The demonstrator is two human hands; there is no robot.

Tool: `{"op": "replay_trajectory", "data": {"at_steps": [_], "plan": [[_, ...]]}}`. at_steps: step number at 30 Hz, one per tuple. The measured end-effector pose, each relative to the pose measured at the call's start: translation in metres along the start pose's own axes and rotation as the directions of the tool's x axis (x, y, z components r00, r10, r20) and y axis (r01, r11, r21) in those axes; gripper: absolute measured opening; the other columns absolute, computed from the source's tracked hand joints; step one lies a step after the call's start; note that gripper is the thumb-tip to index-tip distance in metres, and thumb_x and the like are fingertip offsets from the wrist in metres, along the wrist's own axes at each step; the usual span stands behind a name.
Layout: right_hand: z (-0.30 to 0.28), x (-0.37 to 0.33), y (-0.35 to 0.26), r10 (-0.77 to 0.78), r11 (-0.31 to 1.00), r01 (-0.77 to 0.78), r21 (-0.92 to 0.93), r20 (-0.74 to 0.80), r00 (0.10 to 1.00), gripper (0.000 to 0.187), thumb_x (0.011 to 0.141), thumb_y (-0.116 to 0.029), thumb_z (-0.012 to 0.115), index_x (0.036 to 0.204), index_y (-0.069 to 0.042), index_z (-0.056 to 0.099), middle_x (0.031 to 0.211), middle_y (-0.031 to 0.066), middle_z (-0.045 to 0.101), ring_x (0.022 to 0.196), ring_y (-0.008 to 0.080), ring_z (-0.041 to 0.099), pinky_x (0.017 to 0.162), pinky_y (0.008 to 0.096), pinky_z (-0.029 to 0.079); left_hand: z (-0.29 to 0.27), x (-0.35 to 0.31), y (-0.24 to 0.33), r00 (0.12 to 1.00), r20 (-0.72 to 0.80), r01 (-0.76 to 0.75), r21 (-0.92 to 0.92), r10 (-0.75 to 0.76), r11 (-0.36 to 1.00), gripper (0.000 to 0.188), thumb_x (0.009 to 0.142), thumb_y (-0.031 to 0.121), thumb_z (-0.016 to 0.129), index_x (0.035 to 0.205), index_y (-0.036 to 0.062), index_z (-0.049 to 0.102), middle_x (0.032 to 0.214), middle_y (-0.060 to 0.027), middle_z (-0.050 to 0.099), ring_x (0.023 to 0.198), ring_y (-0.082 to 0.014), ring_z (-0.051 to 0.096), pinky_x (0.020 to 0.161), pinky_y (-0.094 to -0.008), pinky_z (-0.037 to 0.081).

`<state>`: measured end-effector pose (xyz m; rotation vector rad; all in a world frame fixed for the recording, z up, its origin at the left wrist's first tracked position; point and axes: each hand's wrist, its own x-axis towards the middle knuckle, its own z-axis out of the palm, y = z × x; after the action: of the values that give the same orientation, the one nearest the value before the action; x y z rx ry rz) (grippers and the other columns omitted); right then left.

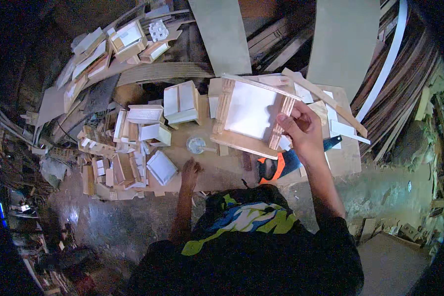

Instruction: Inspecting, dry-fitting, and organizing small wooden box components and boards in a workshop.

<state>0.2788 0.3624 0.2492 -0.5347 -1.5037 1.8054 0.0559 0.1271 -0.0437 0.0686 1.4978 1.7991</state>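
Because our right hand (pixel 307 127) clamps fingers on white-panelled frame (pixel 249 111) one-sidedly, tilting onto saw (pixel 280 167) possible; left hand (pixel 191 168): fingers, cannot tell.

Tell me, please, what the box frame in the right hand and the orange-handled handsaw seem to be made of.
Box frame: probably unpainted plywood; striped layers show on its edges.
Inner panel: laminate or painted board, perhaps, from its smooth white face.
Handsaw: the orange-and-black handle looks plastic, its orange bright and even; the thin, dark blue blade is probably coated metal.
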Motion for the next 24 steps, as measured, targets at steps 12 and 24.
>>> {"op": "replay_trajectory", "data": {"at_steps": [12,24], "plan": [[0.001,-0.015,0.027,0.122,0.991,-0.123,0.05,0.031,0.992,0.032,0.075,-0.009,0.063,0.103,0.002,0.052,0.089,0.0076,0.061,0.08,0.0131,0.057,0.071,0.0246,0.046,0.024,-0.019,0.042,0.963,-0.237,-0.064,0.264,0.129,0.962,0.032,0.078,0.028,0.062,0.057,0.0086,0.047,0.042,0.0012,0.039,0.028,-0.0084,0.034,0.026,-0.0228,0.025],[0.002,-0.026,0.061,0.49,0.779,-0.528,0.338,0.198,0.849,0.038,0.075,-0.015,0.062,0.106,0.002,0.05,0.089,0.0058,0.058,0.075,0.0124,0.057,0.066,0.0253,0.047,0.059,-0.047,0.077,0.999,-0.043,0.0,0.163,0.007,0.987,0.04,0.084,0.038,0.05,0.062,0.0046,0.048,0.047,-0.0025,0.044,0.036,-0.0131,0.042,0.035,-0.0279,0.038]]}}
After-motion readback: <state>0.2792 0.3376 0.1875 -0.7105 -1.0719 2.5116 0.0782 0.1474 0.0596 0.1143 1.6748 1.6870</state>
